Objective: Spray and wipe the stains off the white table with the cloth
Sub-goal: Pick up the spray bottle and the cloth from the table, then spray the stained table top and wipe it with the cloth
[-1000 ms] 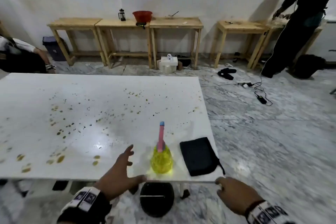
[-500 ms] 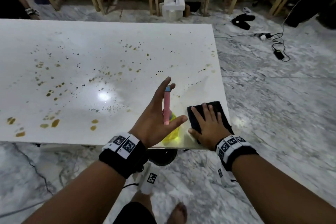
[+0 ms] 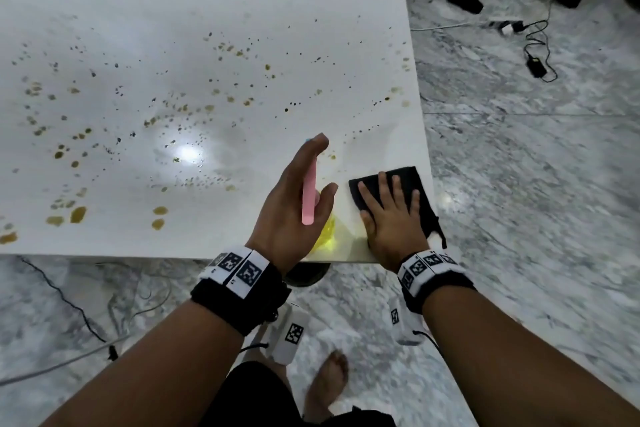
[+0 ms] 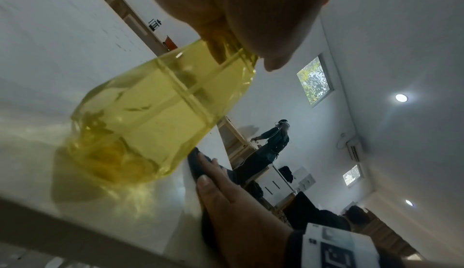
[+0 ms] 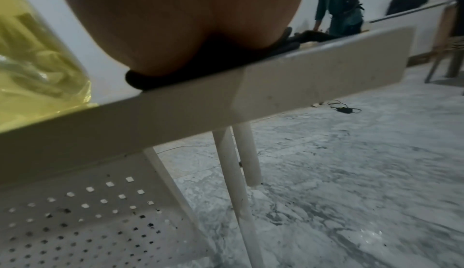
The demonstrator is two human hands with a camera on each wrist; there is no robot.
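Yellow bottle [image 3: 327, 230] standing near the front edge of the white surface [image 3: 207, 45], pink sprayer stem rising between thumb and fingers of the left hand [image 3: 294, 204]; fingers straight, spread either side of the stem, not closing on it. Lying just right of the bottle, black cloth [image 3: 408, 177], at the front right corner. Pressing flat on it with fingers spread, right hand [image 3: 391, 215]. Speckling the surface to the left and beyond, brown stains [image 3: 78, 215]. Lying on the marble floor [image 3: 519, 184], black cable [image 3: 540, 55].
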